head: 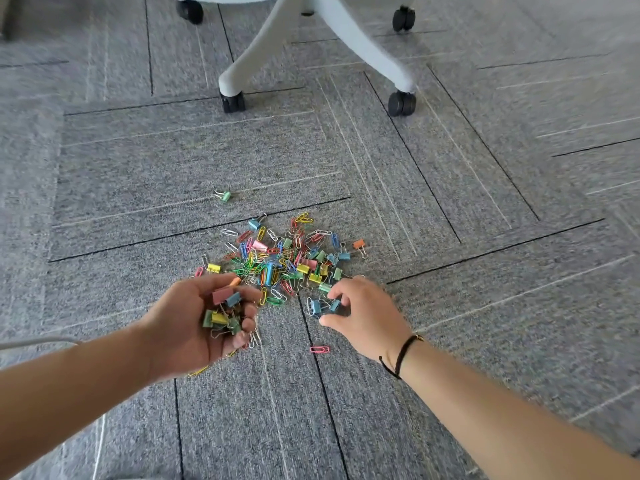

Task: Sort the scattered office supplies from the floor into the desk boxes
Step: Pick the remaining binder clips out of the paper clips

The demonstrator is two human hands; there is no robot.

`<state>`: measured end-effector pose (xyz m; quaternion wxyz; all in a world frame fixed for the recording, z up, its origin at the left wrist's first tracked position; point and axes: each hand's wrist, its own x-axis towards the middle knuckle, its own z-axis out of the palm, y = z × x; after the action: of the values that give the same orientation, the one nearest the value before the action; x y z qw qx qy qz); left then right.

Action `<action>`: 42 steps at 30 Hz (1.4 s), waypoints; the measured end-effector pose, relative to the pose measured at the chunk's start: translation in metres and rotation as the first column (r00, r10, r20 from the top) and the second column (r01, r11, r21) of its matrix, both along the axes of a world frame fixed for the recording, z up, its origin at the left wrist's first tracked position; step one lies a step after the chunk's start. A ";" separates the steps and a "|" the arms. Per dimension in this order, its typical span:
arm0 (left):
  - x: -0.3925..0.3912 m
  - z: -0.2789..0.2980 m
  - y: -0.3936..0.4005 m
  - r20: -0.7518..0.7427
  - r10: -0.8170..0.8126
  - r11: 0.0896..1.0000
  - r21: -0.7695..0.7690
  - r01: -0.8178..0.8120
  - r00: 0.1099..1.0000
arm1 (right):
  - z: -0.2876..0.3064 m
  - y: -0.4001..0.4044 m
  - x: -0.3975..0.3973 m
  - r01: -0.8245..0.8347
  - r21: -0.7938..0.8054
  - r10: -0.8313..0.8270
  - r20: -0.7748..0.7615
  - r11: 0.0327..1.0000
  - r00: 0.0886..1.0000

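**A:** What have I got in front of me?

**B:** From my feed I see the pile of clips [282, 259] lying on the grey carpet floor [450, 323], a mix of coloured binder clips and paper clips, just ahead of both hands. A lone green binder clip [224, 196] lies apart from it, farther out, and an orange binder clip [359, 244] lies at the pile's right edge.

**A:** And the left hand?

**B:** My left hand [204, 323] is palm up, its grip cupped round a handful of binder clips [225, 311]: pink, blue, yellow and green ones, with some wire handles hanging off the fingertips. A yellow paper clip [198, 371] shows just under the wrist.

**A:** The right?

**B:** My right hand [363, 317] is down at the near right edge of the pile, fingers curled, the grip narrow on a blue binder clip [335, 304]. A second blue clip [315, 306] lies just beside it. A black cord bracelet [401, 355] is on that wrist.

**A:** Anything else near?

**B:** A pink paper clip [319, 349] on the floor between my forearms, and the chair base [311, 46] with its black castors beyond the pile.
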<state>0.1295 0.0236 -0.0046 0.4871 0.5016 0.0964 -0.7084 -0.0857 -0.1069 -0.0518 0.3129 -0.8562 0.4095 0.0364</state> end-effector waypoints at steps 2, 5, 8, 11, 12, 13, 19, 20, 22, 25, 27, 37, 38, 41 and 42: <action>0.002 0.000 0.002 0.004 0.007 1.000 0.005 -0.007 1.000 | 0.000 -0.001 0.003 -0.016 -0.003 0.016 0.002 1.000 1.000; 0.005 -0.001 0.006 -0.001 0.007 1.000 0.005 -0.007 1.000 | 0.001 -0.003 0.005 -0.078 -0.030 0.076 -0.035 0.997 0.996; 0.007 0.001 0.008 0.005 0.006 1.000 0.003 -0.006 1.000 | 0.000 -0.009 0.004 -0.117 0.000 0.117 -0.057 0.993 0.992; 0.008 0.002 0.008 0.027 0.009 1.000 0.000 -0.009 1.000 | 0.005 -0.019 -0.004 0.133 0.452 -0.205 0.114 0.882 0.972; 0.008 0.003 0.008 0.033 0.009 1.000 -0.002 -0.009 0.999 | 0.010 -0.022 -0.008 0.201 0.696 -0.417 0.155 0.689 0.895; 0.009 0.003 0.008 0.035 0.009 1.000 -0.003 -0.009 0.999 | 0.014 -0.023 -0.012 0.176 0.880 -0.598 0.142 0.441 0.788; 0.008 0.004 0.006 0.043 0.014 1.000 0.009 -0.014 0.999 | 0.026 -0.018 -0.026 -0.143 0.989 -0.798 0.058 -0.035 0.600; 0.008 0.005 0.005 0.046 0.011 1.000 0.010 -0.011 0.999 | 0.026 -0.019 -0.025 -0.120 0.992 -0.803 0.051 -0.025 0.593; 0.008 0.006 0.006 0.046 0.003 1.000 0.007 -0.003 0.999 | 0.028 -0.019 -0.021 -0.013 0.998 -0.785 0.058 0.063 0.616; 0.010 0.009 0.008 0.037 -0.006 1.000 0.003 0.006 0.999 | 0.020 -0.018 -0.013 0.237 0.812 -0.571 0.138 0.533 0.809; 0.011 0.010 0.010 0.037 -0.002 1.000 0.007 0.001 0.999 | 0.011 -0.013 -0.008 0.184 0.471 -0.292 0.167 0.863 0.942; 0.012 0.013 0.012 0.031 0.011 1.000 0.004 -0.011 0.999 | -0.011 0.004 0.007 -0.085 -0.091 0.088 0.037 0.992 0.995; 0.012 0.013 0.012 0.032 0.010 1.000 0.003 -0.010 0.999 | -0.010 0.004 0.007 -0.076 -0.079 0.079 0.038 0.994 0.996; 0.013 0.013 0.012 0.027 0.011 1.000 0.001 -0.012 1.000 | -0.012 0.000 0.006 -0.081 -0.007 0.081 0.046 0.997 0.996; 0.013 0.013 0.012 0.022 0.015 1.000 0.000 -0.015 1.000 | -0.010 -0.002 0.005 -0.047 0.059 0.043 0.073 0.997 0.996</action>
<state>0.1421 0.0358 0.0083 0.4935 0.5086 0.0949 -0.6991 -0.0802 -0.1091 -0.0616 0.3523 -0.8560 0.3774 0.0251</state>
